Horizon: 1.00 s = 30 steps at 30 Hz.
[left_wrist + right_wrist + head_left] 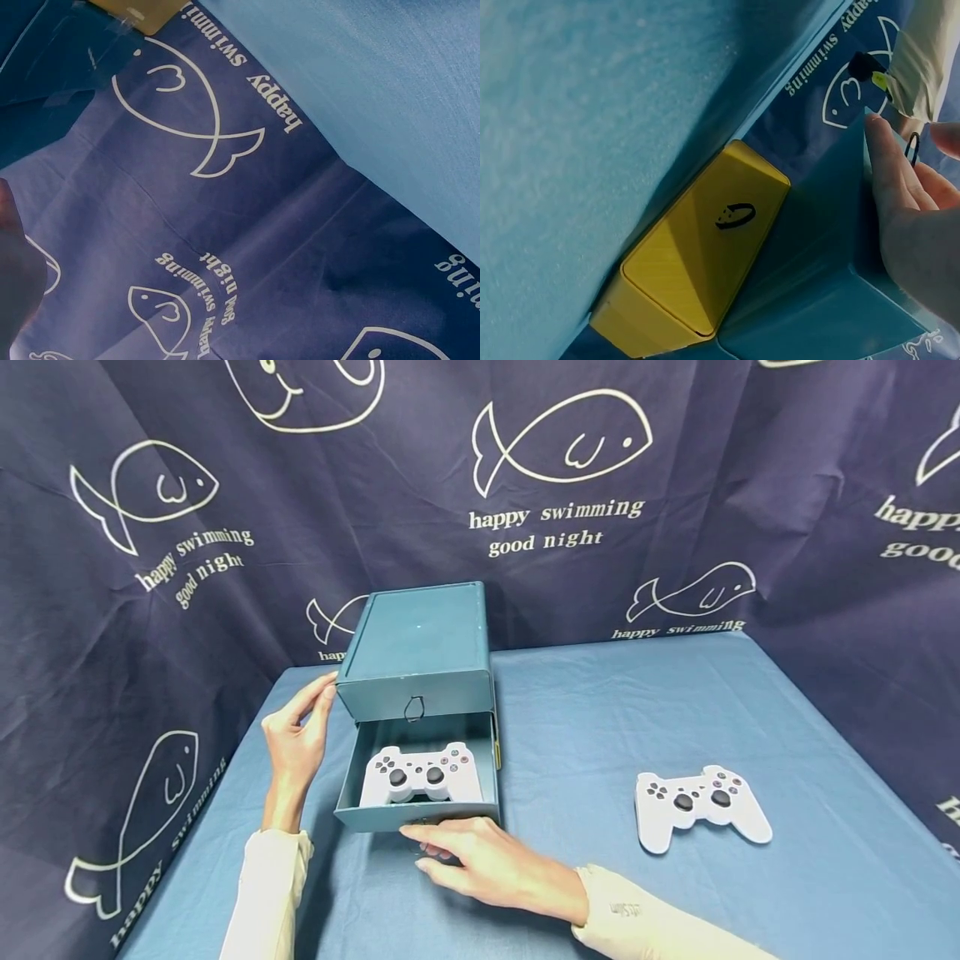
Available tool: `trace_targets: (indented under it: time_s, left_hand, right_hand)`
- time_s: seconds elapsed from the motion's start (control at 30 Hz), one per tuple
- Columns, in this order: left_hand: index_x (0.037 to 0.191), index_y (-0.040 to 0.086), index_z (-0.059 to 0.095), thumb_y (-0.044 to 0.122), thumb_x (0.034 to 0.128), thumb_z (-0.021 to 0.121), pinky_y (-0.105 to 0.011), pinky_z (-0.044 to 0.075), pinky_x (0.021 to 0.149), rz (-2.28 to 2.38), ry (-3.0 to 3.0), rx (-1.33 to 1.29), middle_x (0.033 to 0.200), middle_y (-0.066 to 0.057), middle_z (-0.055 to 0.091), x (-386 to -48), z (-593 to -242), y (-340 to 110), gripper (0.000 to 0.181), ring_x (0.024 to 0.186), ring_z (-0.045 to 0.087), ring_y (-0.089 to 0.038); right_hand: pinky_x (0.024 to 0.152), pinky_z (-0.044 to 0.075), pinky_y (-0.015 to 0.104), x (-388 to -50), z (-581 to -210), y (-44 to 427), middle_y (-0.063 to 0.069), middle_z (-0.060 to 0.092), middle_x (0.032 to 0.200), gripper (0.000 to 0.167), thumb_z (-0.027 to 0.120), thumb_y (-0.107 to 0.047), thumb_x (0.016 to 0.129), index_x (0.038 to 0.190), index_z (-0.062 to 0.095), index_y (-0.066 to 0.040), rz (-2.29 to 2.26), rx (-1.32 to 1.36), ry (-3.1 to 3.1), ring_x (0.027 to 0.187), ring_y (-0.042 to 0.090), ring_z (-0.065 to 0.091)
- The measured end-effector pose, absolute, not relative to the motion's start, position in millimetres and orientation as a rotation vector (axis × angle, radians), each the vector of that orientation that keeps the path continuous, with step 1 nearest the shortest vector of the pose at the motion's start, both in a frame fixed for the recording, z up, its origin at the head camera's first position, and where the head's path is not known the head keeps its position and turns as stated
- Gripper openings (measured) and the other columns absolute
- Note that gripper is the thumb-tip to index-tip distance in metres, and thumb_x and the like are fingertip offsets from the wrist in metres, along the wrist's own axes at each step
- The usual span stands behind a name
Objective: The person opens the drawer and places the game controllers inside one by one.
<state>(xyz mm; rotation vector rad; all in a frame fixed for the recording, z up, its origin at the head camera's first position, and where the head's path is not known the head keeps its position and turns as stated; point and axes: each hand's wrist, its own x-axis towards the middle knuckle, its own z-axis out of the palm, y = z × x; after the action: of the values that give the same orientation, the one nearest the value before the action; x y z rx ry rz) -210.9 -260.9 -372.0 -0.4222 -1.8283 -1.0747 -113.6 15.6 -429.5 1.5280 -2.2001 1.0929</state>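
A teal drawer box point(420, 635) stands at the back of the table, its lower drawer point(352, 777) pulled out. Inside that drawer lies a white game controller point(420, 777) with two black thumbsticks. My left hand point(296, 743) touches the box's front left corner with its fingertips; its grip is mostly hidden in the left wrist view. Against the drawer's front panel rests my right hand point(487, 860), index finger extended along it. In the right wrist view, a dark loop pull point(913, 148) shows between the thumb and fingers, not visibly pinched.
A second white game controller point(701, 806) lies on the blue cloth to the right. A yellow box front point(705, 240) with a black loop sits at the teal box's right side. Dark blue printed fabric point(562, 593) hangs behind and on both sides.
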Motion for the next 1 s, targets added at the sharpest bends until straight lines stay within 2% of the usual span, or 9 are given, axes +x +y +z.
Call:
trace_targets:
  time_s: [0.2, 0.57, 1.0]
  left_hand:
    - [0.110, -0.001, 0.079, 0.000, 0.0948, 0.074, -0.013, 0.049, 0.082, -1.068, -1.824, -0.417, 0.098, -0.017, 0.077, -209.7, -372.8, -260.3, 0.017, 0.093, 0.071, 0.002]
    - [0.109, -0.003, 0.079, -0.012, 0.0892, 0.074, -0.012, 0.049, 0.081, -1.054, -1.822, -0.418, 0.097, -0.018, 0.077, -209.6, -370.9, -259.9, 0.022, 0.092, 0.069, 0.007]
    - [0.110, -0.002, 0.079, 0.006, 0.0968, 0.074, -0.013, 0.050, 0.083, -1.068, -1.824, -0.423, 0.100, -0.017, 0.077, -209.5, -371.7, -260.8, 0.017, 0.093, 0.071, 0.001]
  right_hand:
    - [0.089, 0.048, 0.013, -113.6, -430.2, 14.2, 0.002, 0.073, 0.114, 0.035, 0.067, -0.011, 0.100, 0.135, 0.067, -0.004, 1.088, 1.544, -2.170, 0.096, 0.001, 0.067]
    - [0.087, 0.048, 0.013, -115.6, -431.6, 10.9, 0.002, 0.074, 0.103, 0.031, 0.069, -0.007, 0.098, 0.129, 0.070, -0.005, 1.128, 1.518, -2.155, 0.093, 0.000, 0.066]
    - [0.081, 0.049, 0.012, -119.4, -431.4, 10.8, -0.004, 0.072, 0.096, 0.027, 0.069, -0.005, 0.098, 0.124, 0.074, -0.007, 1.178, 1.486, -2.143, 0.084, 0.000, 0.062]
